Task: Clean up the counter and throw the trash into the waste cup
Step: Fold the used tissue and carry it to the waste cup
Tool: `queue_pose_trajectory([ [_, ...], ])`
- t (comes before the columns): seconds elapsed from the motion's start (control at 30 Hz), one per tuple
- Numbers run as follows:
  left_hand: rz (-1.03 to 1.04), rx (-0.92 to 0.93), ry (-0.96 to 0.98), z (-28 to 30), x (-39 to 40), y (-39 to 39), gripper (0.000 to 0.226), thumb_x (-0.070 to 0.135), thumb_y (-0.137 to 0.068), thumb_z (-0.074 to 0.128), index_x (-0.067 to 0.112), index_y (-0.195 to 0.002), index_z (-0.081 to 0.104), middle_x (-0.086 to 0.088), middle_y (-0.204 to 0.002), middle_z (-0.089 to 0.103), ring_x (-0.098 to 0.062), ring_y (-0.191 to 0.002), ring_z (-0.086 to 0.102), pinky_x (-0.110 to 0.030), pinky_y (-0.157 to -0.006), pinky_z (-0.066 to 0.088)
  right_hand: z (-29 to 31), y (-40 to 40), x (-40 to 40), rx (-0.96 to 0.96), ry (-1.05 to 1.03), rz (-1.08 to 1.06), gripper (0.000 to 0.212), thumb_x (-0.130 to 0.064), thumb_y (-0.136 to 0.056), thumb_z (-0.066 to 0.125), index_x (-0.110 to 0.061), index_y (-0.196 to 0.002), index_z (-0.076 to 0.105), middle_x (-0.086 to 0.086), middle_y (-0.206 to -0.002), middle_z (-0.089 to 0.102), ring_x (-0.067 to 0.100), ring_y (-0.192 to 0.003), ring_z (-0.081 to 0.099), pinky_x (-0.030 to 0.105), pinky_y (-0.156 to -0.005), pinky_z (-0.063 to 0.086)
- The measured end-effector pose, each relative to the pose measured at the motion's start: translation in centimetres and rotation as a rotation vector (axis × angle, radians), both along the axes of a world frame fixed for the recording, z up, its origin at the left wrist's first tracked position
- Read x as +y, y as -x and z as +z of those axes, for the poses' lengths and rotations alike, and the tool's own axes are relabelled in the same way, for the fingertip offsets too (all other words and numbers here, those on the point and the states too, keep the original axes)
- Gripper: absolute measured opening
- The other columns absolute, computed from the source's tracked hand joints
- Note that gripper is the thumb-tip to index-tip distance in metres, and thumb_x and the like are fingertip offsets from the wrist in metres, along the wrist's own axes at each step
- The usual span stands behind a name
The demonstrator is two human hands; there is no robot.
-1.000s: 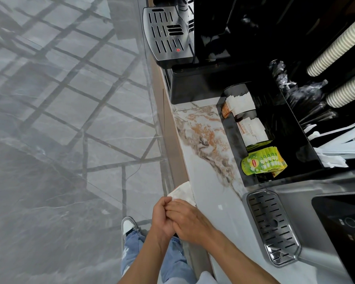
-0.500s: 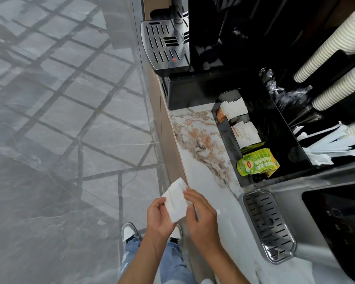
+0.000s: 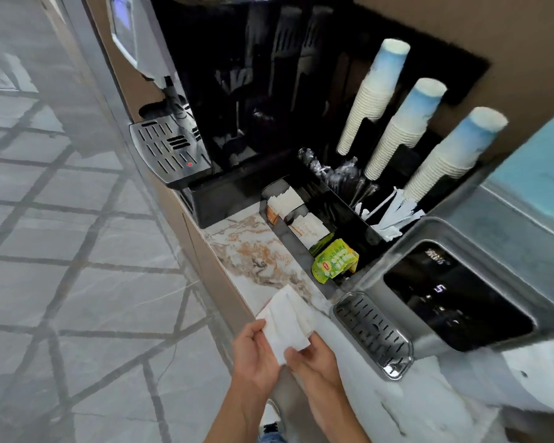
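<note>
A red oval logo shows on the green tea packets (image 3: 335, 262) in the black organizer tray (image 3: 296, 251); its lettering is too small to read, and a lit "5" glows on the dark panel of the steel dispenser (image 3: 454, 292). The marble counter (image 3: 253, 251) is a narrow bare strip between its front edge and the tray, closed off behind by the coffee machine (image 3: 224, 100). A white napkin (image 3: 287, 324) is held over the counter's front edge, the left hand (image 3: 256, 356) pinching its left side, the right hand (image 3: 314, 359) gripping its lower corner.
</note>
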State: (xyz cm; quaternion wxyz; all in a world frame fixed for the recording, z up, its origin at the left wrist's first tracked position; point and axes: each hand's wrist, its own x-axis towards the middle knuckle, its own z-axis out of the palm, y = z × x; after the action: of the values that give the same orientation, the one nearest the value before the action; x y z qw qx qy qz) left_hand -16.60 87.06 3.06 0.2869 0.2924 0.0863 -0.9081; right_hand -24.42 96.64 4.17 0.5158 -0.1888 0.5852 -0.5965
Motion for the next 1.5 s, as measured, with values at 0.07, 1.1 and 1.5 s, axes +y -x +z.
queue_pose_trajectory([
  [0.07, -0.079, 0.001, 0.069, 1.2, 0.5, 0.6, 0.050, 0.007, -0.083, 0.041, 0.009, -0.131, 0.057, -0.021, -0.133, 0.060, -0.045, -0.122, 0.054, -0.061, -0.099, 0.044, 0.9, 0.2, 0.9, 0.031, 0.014, -0.101, 0.049, -0.020, -0.082, 0.078, -0.012, -0.126, 0.060, 0.015, -0.117, 0.072, 0.028, -0.108, 0.069, 0.034, -0.085, 0.058],
  [1.1, -1.064, -0.273, 1.276, 8.4, 23.5, 11.8, 0.014, 0.011, -0.090, 0.064, 0.002, -0.086, 0.074, -0.012, -0.069, 0.065, -0.019, -0.058, 0.050, -0.024, -0.044, 0.040, 9.3, 7.4, 32.5, 0.235, -0.081, -0.609, 0.019, -0.028, -0.085, 0.068, -0.021, -0.101, 0.074, 0.001, -0.071, 0.064, 0.014, -0.050, 0.049, 0.022, -0.043, 0.041],
  [1.5, -1.144, -0.168, 1.249, 9.2, 24.2, 12.9, 0.016, 0.018, -0.084, 0.067, 0.013, -0.097, 0.074, -0.013, -0.064, 0.062, -0.022, -0.047, 0.047, -0.023, -0.042, 0.034, 8.0, 8.5, 34.2, 0.089, 0.071, -0.829, 0.012, -0.005, -0.089, 0.059, -0.004, -0.081, 0.068, 0.006, -0.051, 0.049, 0.016, -0.039, 0.037, 0.020, -0.037, 0.029],
])
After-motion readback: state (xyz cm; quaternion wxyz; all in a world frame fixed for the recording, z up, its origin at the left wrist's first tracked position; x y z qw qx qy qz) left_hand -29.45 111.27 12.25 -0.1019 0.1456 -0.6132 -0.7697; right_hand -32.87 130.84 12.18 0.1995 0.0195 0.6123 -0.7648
